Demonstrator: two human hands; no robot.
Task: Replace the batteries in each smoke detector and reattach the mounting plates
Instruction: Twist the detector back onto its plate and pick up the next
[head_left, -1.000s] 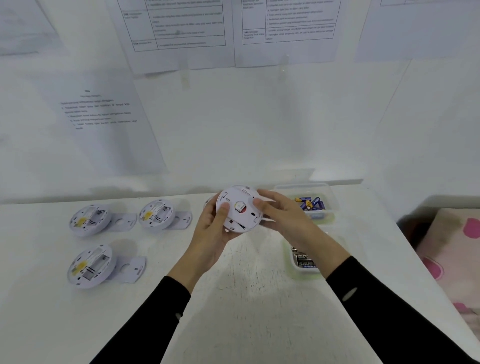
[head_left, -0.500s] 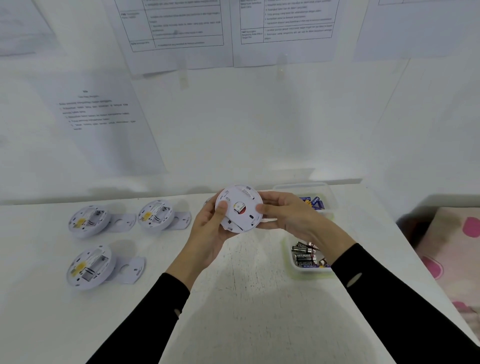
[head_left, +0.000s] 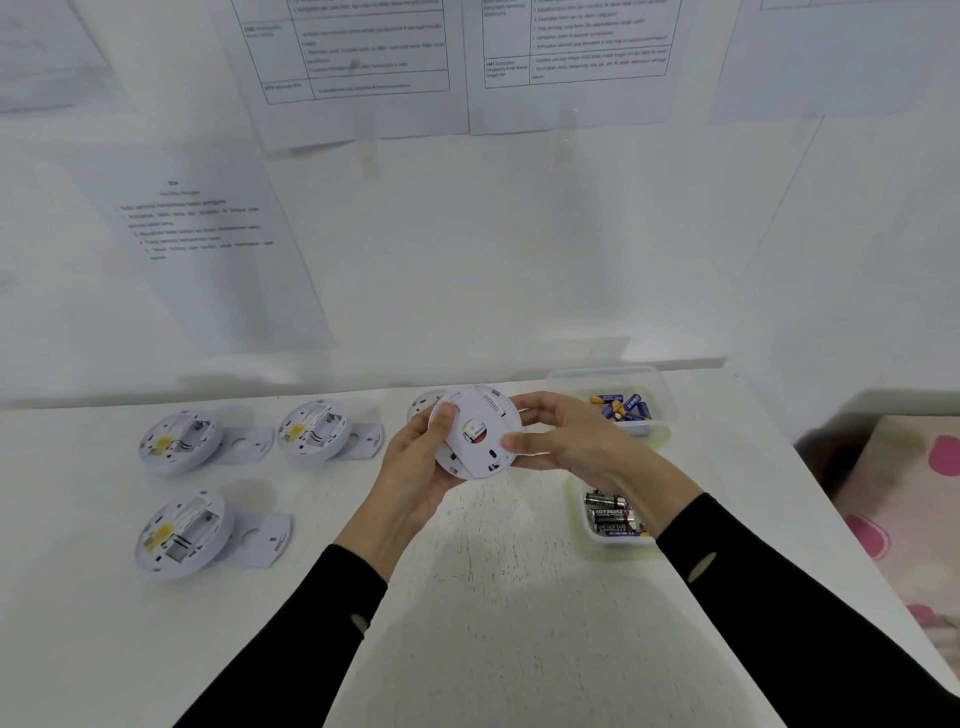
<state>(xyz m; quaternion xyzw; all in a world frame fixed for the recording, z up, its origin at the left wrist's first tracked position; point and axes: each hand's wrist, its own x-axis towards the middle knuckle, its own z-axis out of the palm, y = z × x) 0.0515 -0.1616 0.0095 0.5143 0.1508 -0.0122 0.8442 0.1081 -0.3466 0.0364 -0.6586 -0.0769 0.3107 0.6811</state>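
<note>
Left hand (head_left: 415, 470), right hand (head_left: 569, 441) still grip smoke detector (head_left: 475, 434); right thumb moved from face to rim.

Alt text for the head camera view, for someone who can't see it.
Left hand and right hand hold a round white smoke detector over a white table. Three opened detectors lie left beside their plates; two battery tubs sit right.
</note>
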